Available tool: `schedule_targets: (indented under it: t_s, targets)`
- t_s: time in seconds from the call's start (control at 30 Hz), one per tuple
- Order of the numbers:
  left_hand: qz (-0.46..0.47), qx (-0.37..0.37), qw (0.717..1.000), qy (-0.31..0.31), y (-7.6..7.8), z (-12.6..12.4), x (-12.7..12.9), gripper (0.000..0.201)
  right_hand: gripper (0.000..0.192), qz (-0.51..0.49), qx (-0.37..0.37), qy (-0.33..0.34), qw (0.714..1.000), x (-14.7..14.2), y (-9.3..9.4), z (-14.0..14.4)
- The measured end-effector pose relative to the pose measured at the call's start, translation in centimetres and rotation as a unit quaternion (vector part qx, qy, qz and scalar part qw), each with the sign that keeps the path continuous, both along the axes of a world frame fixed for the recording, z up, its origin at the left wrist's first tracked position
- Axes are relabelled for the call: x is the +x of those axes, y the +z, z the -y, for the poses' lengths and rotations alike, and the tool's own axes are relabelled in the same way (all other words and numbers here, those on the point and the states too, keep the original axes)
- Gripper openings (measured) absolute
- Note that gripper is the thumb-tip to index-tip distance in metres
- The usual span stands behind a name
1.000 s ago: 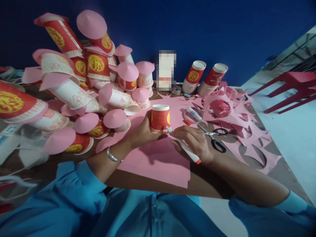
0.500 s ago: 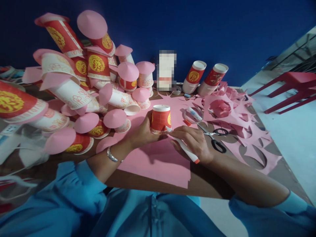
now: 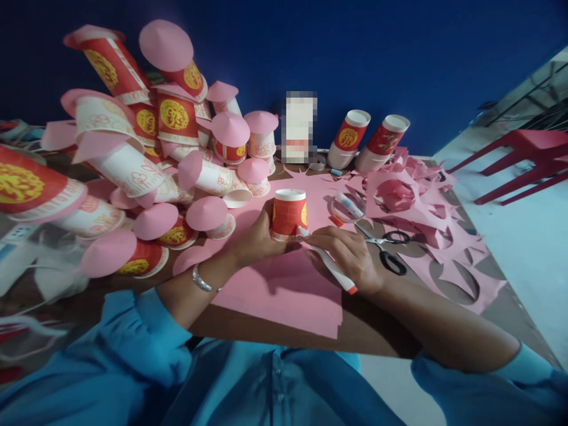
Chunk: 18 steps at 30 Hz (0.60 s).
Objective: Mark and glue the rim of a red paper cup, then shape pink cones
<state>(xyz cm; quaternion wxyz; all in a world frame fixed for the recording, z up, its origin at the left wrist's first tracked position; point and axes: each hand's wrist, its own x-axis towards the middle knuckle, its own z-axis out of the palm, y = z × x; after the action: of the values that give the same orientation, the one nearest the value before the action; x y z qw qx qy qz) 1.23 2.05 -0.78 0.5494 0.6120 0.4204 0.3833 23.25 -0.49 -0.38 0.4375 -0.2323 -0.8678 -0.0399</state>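
Note:
My left hand (image 3: 257, 239) is closed around the left side of a red paper cup (image 3: 288, 216), which stands upside down over pink paper sheets (image 3: 284, 302). In my right hand (image 3: 348, 254) is a white marker (image 3: 332, 269) with a red end, its pale tip against the cup's lower right side. Whether any mark shows there I cannot tell. Black-handled scissors (image 3: 385, 242) lie open just right of my right hand. Behind that hand are a red cap (image 3: 336, 220), a small white tube (image 3: 350, 205) and a clear tape ring.
On the left, several cups with pink paper cones (image 3: 206, 213) are piled up high. Two leaning cup stacks (image 3: 348, 139) stand at the back by a blurred white box (image 3: 299, 130). Pink paper scraps (image 3: 444, 225) cover the table's right side; a red stool (image 3: 528, 154) is beyond.

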Motion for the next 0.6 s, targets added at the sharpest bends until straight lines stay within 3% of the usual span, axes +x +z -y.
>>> schedule_targets:
  t_s: [0.4,0.6]
  targets:
    - [0.022,0.01,1.0,-0.02,-0.5,-0.1,-0.1,0.086,0.022,-0.007,-0.009,-0.008,1.0,-0.1,0.0,0.2]
    - [0.01,0.019,1.0,0.001,-0.8,-0.1,-0.3,0.089,0.018,-0.009,-0.002,-0.012,1.0,-0.2,-0.1,0.2]
